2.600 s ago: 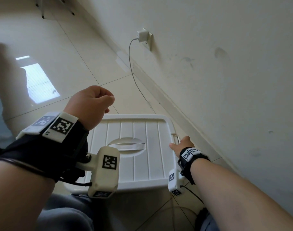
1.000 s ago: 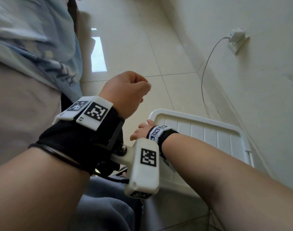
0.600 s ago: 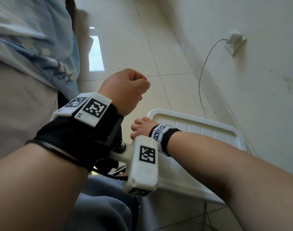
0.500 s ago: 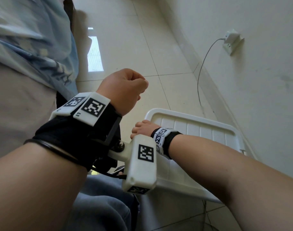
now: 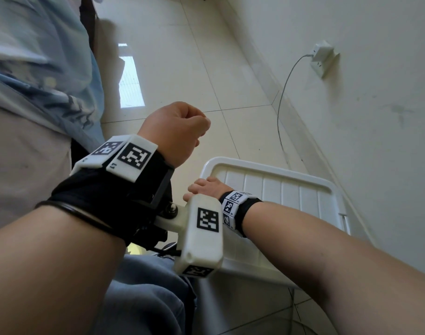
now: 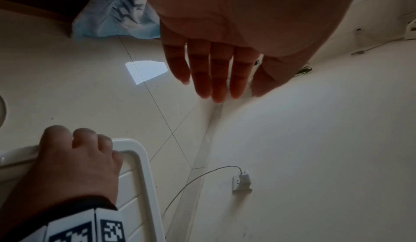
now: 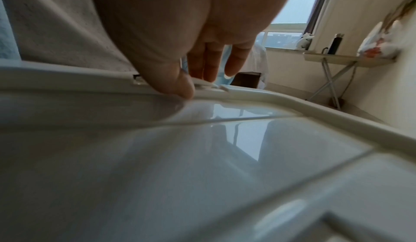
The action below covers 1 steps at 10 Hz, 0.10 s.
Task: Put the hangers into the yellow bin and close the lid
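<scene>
A white ribbed lid lies flat over the bin beside the wall; the bin's yellow body and the hangers are hidden. My right hand reaches across to the lid's left edge. In the right wrist view its thumb presses on the rim while the fingers curl over a small latch on the outside. The left wrist view shows those fingers hooked over the rim near a corner. My left hand hovers above the floor, left of the lid, loosely curled and holding nothing.
A wall runs along the right, with a socket and plugged charger and its cable trailing down to the floor behind the lid. Light blue and beige cloth hangs at the left. An ironing board stands by a window.
My right hand has left the lid's right edge and crossed to its left edge, where it stays over the last half second. The left hand has hardly moved.
</scene>
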Tool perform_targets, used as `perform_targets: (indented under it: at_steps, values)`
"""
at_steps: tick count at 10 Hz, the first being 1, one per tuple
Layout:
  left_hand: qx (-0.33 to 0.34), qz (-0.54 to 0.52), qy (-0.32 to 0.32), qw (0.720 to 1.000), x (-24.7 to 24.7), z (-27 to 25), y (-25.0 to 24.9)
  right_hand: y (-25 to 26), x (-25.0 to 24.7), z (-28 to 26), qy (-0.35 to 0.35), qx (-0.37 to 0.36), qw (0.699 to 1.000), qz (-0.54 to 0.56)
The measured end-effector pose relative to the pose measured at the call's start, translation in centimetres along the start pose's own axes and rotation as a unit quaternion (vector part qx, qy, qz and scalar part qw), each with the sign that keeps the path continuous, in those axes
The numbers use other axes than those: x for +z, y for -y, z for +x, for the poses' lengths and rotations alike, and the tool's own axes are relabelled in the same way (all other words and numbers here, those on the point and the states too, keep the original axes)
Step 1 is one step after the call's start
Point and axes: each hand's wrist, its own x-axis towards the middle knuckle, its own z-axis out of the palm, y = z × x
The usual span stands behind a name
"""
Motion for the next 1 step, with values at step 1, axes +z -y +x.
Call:
perform_targets:
  at_steps: [1]
  values:
    - [0.006, 0.002, -0.011, 1.000, 0.67, 0.23, -0.30, -0.95, -0.25, -0.94, -0.022, 0.027, 0.999, 0.032]
